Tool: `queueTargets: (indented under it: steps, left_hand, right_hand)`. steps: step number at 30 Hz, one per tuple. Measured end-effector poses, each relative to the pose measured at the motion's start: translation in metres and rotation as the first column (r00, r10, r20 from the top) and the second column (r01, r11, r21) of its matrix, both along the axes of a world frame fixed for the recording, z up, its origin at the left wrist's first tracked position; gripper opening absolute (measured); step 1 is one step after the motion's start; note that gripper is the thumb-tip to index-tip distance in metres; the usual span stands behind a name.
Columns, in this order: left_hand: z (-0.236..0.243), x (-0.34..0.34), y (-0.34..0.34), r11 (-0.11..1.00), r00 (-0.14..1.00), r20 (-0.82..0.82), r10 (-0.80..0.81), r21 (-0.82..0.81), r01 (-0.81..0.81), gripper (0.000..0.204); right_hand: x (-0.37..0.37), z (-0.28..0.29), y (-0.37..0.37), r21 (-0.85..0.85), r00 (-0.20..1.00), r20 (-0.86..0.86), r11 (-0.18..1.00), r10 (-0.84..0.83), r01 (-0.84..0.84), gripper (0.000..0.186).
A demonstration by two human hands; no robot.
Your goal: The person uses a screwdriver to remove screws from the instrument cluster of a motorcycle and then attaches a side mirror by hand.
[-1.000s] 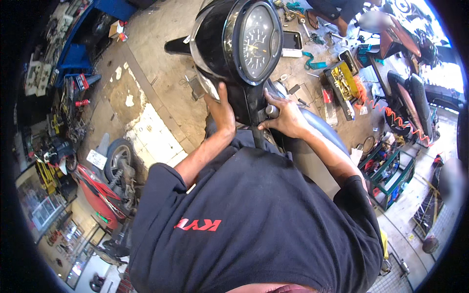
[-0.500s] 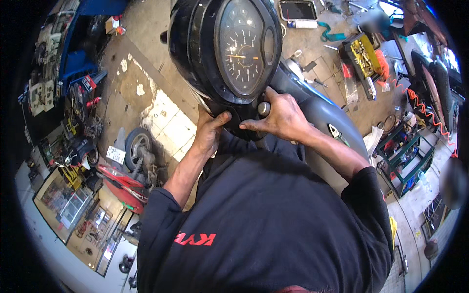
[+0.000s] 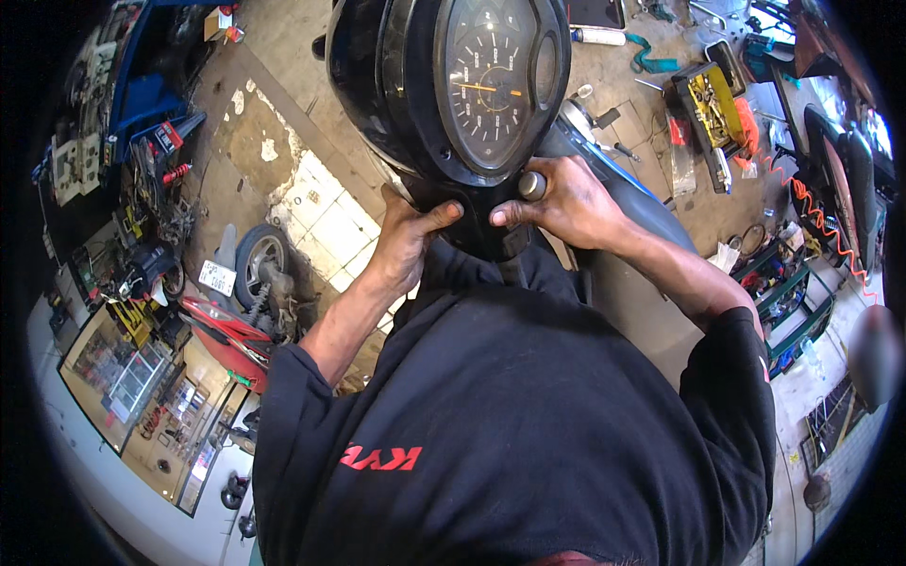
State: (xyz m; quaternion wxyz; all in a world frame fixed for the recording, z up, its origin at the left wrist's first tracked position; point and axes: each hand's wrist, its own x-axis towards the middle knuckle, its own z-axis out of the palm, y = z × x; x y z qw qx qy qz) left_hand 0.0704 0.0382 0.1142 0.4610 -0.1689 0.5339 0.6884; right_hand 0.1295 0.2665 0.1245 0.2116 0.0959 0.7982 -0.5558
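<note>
A black scooter headset cowl [image 3: 373, 75] with an oval instrument dial [image 3: 491, 85] and orange needle fills the top centre, just beyond my torso. My left hand [image 3: 406, 241] is closed around the left side of its lower section [image 3: 478, 226], thumb pressed on the black front. My right hand [image 3: 571, 203] grips the right side of that section, thumb pointing inward below the dial, beside a silver round-capped knob or cylinder [image 3: 531, 186]. The far fingers of both hands are hidden. The scooter's grey body [image 3: 628, 283] lies under my right forearm.
A red motorbike [image 3: 226, 344] with its wheel [image 3: 260, 264] stands at left. At right are a yellow-lined toolbox [image 3: 708, 113], a coiled orange hose [image 3: 807, 198], a green rack [image 3: 783, 321] and scattered tools. A blue cabinet [image 3: 142, 85] stands upper left.
My left thumb has moved from pointing up beside the cowl to lying across its lower front. The cowl and both hands have shifted in view, most recently up and rightward.
</note>
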Motion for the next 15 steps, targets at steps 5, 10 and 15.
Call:
queueTargets:
  steps: [5,10,15]
  left_hand:
    - [0.008,0.009,0.001,0.999,1.000,-0.020,-0.018,-0.044,0.018,0.072]
    - [0.005,0.012,0.000,1.000,0.996,-0.085,-0.029,-0.001,0.029,0.065]
    - [0.004,0.022,0.007,0.996,0.980,-0.176,0.089,0.020,-0.086,0.069]
  right_hand:
    - [-0.007,0.011,-0.001,0.077,0.976,0.214,0.995,0.049,-0.067,0.070]
    - [0.004,-0.003,-0.004,0.042,0.988,0.150,0.999,-0.038,0.033,0.073]
    - [0.004,0.000,-0.011,0.029,0.998,0.031,0.998,-0.053,0.052,0.073]
